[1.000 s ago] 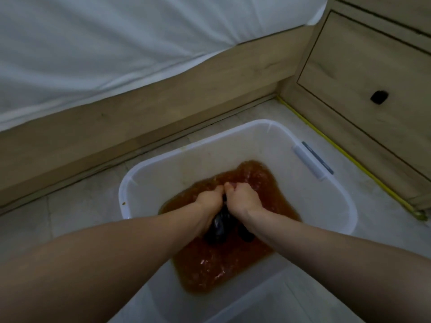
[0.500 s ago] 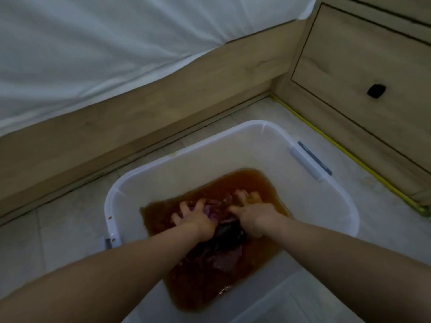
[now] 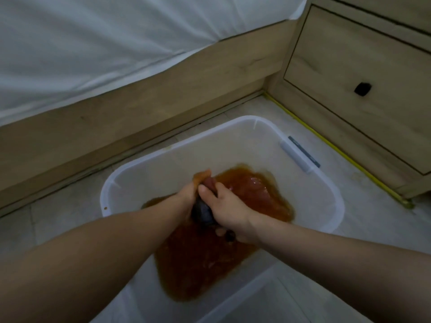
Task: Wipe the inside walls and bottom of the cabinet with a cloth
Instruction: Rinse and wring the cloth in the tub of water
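Observation:
A dark wet cloth [image 3: 202,212] is bunched into a roll above the brown water [image 3: 251,190] in a white plastic tub [image 3: 326,183] on the floor. My left hand [image 3: 186,194] grips the far end of the cloth and my right hand [image 3: 224,208] grips its near end, both fists side by side. The wooden cabinet [image 3: 363,66] stands at the right with a closed drawer front and a small black knob [image 3: 362,89]; its inside is hidden.
A bed with a white sheet [image 3: 105,38] and a wooden side board [image 3: 151,96] runs along the left, close to the tub. A yellow strip [image 3: 326,145] lies on the pale floor along the cabinet's foot. A clear lid [image 3: 268,304] lies near the tub's front.
Half a second ago both hands lay spread on the cloth down in the water. Now they have gathered it up into a roll and lifted it out, gripping it.

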Tool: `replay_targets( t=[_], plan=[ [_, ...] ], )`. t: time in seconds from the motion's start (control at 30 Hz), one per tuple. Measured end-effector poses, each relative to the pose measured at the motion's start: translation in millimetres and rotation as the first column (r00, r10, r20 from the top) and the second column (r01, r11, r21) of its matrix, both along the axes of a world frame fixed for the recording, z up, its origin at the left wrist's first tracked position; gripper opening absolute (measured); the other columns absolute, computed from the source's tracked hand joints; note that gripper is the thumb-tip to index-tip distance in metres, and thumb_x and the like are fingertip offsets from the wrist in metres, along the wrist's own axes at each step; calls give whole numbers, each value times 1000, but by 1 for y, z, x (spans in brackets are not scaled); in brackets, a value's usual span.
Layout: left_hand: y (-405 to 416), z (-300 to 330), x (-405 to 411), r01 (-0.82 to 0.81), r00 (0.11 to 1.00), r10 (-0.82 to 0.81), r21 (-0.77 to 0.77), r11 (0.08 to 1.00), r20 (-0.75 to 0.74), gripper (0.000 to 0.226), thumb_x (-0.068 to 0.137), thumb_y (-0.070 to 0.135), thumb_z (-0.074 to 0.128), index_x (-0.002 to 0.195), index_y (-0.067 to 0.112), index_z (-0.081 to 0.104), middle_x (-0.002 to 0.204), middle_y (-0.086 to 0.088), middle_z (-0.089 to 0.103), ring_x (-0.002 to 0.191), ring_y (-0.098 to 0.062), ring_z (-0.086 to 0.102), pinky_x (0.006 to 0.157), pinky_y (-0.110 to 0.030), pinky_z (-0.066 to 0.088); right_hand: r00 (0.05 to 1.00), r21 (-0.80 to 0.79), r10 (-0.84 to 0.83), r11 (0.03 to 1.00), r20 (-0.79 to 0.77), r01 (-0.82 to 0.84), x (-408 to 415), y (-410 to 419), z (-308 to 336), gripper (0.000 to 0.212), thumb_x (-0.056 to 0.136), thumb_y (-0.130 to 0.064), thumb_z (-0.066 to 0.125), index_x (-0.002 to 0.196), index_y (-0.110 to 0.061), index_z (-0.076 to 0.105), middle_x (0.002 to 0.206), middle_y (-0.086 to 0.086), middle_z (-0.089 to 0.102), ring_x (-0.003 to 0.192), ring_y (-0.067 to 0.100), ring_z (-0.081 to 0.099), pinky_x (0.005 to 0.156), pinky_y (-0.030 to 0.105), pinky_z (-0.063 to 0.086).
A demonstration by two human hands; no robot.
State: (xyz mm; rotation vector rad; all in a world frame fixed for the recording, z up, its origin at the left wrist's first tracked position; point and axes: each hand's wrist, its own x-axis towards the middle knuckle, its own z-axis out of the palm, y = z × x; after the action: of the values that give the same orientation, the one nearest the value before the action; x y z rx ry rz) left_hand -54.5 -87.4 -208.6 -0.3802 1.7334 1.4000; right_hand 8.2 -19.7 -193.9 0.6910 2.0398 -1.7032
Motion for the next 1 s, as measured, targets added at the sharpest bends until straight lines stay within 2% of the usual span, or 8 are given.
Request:
replay_targets(
  t=[0.07, 0.13, 0.23, 0.43, 0.63, 0.73, 0.83, 1.0],
  plan=[
    [2, 1, 4, -4, 999, 6, 46, 999, -53, 37, 103, 24, 29, 73, 13, 48, 71, -5, 51, 60, -16, 46, 48, -19, 41, 998, 198, 17, 980, -55, -6, 0, -2, 2, 53, 97, -50, 34, 137, -16, 39, 129, 9, 55, 116, 29, 54, 94, 41, 47],
    [6, 4, 9, -52, 997, 55, 62, 997, -47, 35, 104, 19, 24, 98, 8, 56, 99, -14, 58, 73, -21, 50, 56, -18, 45, 998, 374, 47, 927, -46, -27, 0, -1, 2, 53, 98, -52, 29, 131, -14, 45, 122, 11, 59, 112, 31, 56, 95, 41, 45],
    [5, 8, 17, 10, 998, -7, 39, 999, -69, 42, 105, 16, 22, 140, -3, 36, 143, -24, 39, 124, -37, 45, 84, -35, 44, 999, 455, 47, 890, -15, -36, -1, 2, -1, 50, 99, -52, 25, 125, -18, 51, 114, 9, 63, 104, 30, 60, 90, 43, 48],
    [-3, -4, 8, 258, 941, -315, -339, 905, -124, 45, 104, 26, 31, 135, -4, 44, 137, -22, 48, 125, -32, 49, 90, -31, 43, 968, 629, 229, 739, 103, -241, -13, 25, -17, 37, 98, -52, 27, 101, -22, 50, 111, 12, 61, 103, 33, 58, 81, 40, 44],
    [-16, -19, 5, 282, 835, -505, -617, 734, -219, 67, 89, 48, 56, 144, 24, 25, 150, -15, 14, 132, -39, 32, 110, -40, 30, 866, 638, 265, 591, 424, -493, -21, 64, -36, 61, 98, -36, 41, 148, -36, 6, 155, 15, -7, 136, 48, 20, 110, 52, 28],
    [-22, -29, 9, 291, 819, -549, -704, 647, -165, 76, 83, 38, 67, 143, 32, 21, 151, -11, 5, 134, -41, 25, 112, -43, 27, 703, 536, 520, 459, 485, -709, -17, 44, -51, 59, 96, -26, 48, 144, -33, 16, 151, 13, 1, 134, 50, 17, 109, 49, 29],
    [-24, -39, 5, 325, 876, -478, -648, 688, -68, 71, 87, 35, 63, 145, 32, 22, 151, -15, 1, 136, -40, 22, 113, -43, 25, 620, 530, 591, 349, 515, -773, -21, 48, -56, 65, 92, -27, 54, 145, -36, 18, 153, 9, 0, 138, 43, 11, 110, 49, 28],
    [-22, -42, 3, 271, 915, -390, -559, 784, -103, 67, 94, 35, 53, 149, 32, 15, 155, -14, -3, 140, -37, 18, 115, -38, 21, 748, 569, 302, 501, 591, -652, -23, 55, -49, 81, 93, -6, 50, 151, -23, -5, 156, 11, -17, 142, 44, 4, 112, 47, 23]
  ],
)
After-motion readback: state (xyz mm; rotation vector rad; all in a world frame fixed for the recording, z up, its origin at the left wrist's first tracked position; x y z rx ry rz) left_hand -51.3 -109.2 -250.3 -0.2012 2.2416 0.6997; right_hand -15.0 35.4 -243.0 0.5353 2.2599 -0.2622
